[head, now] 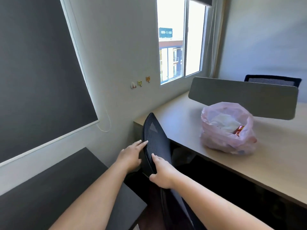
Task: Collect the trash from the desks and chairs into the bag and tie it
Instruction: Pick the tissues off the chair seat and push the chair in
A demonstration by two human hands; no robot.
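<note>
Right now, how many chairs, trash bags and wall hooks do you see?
Chairs: 2 (near chair, gripped by the right hand; far chair behind the divider)
Trash bags: 1 (pink bag on the desk)
Wall hooks: 3
Total: 6

Three wall hooks [140,83] hang beside a window [172,50].

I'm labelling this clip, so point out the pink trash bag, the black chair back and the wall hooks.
pink trash bag [216,140], head view, on its front wall
chair back [156,140], head view, on the mesh middle
wall hooks [140,83], head view, on the middle hook
</note>
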